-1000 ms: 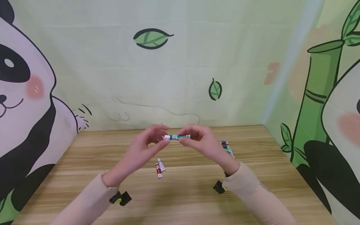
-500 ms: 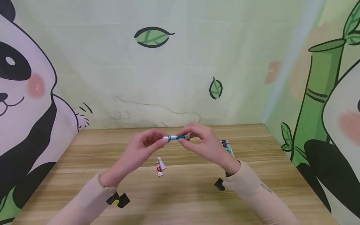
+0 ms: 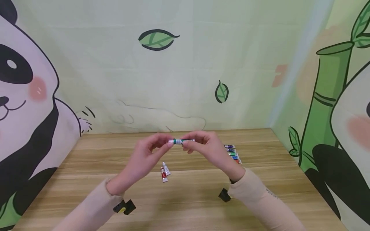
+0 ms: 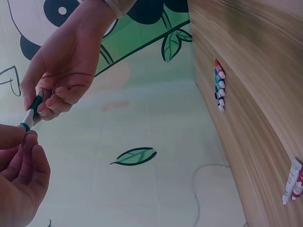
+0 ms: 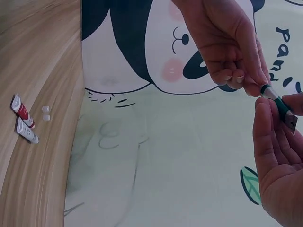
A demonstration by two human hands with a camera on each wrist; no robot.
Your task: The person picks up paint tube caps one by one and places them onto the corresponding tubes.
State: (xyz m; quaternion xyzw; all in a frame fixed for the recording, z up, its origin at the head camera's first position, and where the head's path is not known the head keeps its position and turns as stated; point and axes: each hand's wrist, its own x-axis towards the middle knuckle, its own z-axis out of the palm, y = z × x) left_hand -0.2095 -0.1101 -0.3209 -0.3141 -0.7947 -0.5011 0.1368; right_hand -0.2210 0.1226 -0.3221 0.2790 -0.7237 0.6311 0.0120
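Above the table, both hands hold one small green-and-white paint tube [image 3: 178, 141] lying level between them. My left hand [image 3: 147, 154] pinches its white cap end with thumb and fingers. Toward the crimped end, my right hand [image 3: 206, 146] pinches the green body. The right wrist view shows the tube's flat silvery end [image 5: 290, 121] sticking out past the right fingers; the cap is hidden there by the left fingertips. Below the hands, a red paint tube [image 3: 163, 175] and a white paint tube [image 3: 166, 168] lie side by side on the table.
Several paint tubes [image 3: 231, 150] in different colours lie in a row behind the right wrist, partly covered by it. A small pale piece [image 5: 46, 113] sits near the red and white tubes. The wooden table [image 3: 185, 199] ends at a panda-printed backdrop [image 3: 185, 64].
Both hands keep hold of the green tube in nearly the same spot. The right hand's fingers have shifted and spread slightly on the tube, and more of the tube row shows behind the wrist.
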